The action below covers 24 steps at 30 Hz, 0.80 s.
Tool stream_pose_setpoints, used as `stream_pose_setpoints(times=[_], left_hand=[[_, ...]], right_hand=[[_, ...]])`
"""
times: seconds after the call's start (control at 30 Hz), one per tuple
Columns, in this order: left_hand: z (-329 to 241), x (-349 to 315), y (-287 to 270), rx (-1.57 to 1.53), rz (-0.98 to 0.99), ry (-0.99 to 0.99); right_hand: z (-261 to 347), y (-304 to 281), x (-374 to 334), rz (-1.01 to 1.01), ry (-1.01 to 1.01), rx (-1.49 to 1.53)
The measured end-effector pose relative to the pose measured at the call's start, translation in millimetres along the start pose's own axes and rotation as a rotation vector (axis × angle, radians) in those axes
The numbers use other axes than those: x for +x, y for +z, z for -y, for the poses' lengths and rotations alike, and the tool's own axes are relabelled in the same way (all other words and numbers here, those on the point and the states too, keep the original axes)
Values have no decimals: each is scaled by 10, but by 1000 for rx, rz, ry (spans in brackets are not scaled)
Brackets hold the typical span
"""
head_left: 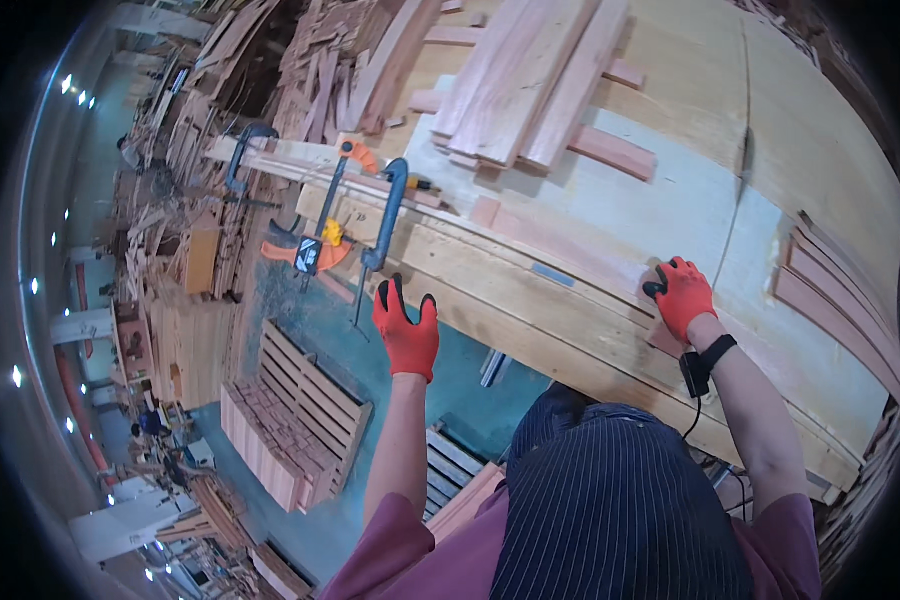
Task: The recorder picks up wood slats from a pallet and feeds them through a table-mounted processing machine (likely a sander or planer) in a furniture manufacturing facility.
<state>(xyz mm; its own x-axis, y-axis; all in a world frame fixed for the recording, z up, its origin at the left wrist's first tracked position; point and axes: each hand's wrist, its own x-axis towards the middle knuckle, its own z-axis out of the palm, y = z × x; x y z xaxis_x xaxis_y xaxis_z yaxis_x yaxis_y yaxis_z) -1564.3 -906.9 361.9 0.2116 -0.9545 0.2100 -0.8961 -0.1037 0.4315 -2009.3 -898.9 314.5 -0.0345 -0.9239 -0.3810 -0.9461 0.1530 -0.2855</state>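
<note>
My left hand [407, 335], in a red glove with black fingertips, is raised with its fingers apart and holds nothing. Just beyond its fingertips stands a blue C-clamp [390, 210] with its screw hanging down past the bench edge. Beside that is an orange and black bar clamp [332, 195] with a yellow part. My right hand [685, 297], gloved the same way, rests with bent fingers on a long pinkish board [570, 240] lying along the bench edge. Its palm hides the contact. A small blue strip [553, 274] lies on the edge timbers.
Several planks [515, 85] are stacked across crosspieces at the far side of the bench [670, 215]. More strips [835, 290] lie at the right. Another clamp [238, 160] grips the bench's far left end. A slatted wooden pallet [315, 400] with wood blocks is on the floor at left.
</note>
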Motion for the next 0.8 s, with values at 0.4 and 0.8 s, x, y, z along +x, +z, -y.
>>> stream_pose_setpoints(times=[0.4,0.8], left_hand=[[650,-184,-119,58,28,-198],[-1660,352,1008,-149,544,817]], right_hand=[[853,149,480,-20,-75,-15],[108,-500,-253,-21,-203,269]])
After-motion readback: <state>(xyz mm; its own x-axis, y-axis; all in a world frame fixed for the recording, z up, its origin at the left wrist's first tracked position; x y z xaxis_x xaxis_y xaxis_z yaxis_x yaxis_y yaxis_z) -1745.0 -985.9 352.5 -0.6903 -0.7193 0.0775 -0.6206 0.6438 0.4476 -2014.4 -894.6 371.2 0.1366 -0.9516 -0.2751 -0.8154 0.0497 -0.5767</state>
